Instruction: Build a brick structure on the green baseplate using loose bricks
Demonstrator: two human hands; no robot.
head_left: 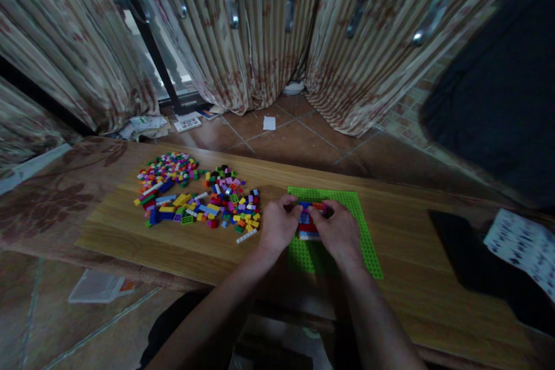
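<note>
A green studded baseplate (363, 231) lies flat on a wooden table (182, 248). On it stands a small build of coloured bricks (307, 221), with blue, red, orange and white layers. My left hand (277, 224) is curled against the build's left side, fingertips pinching its top edge. My right hand (337, 230) is curled against its right side, fingers pressed on the top bricks. A spread pile of loose coloured bricks (197, 196) lies on the table to the left of my left hand. A white long brick (246, 236) lies nearest that hand.
A dark flat object (468, 254) and a patterned white sheet (522, 245) sit on the table's right end. Behind the table are a tiled floor, striped curtains (243, 40) and scattered papers (147, 125). A clear plastic lid (97, 287) lies on the floor at lower left.
</note>
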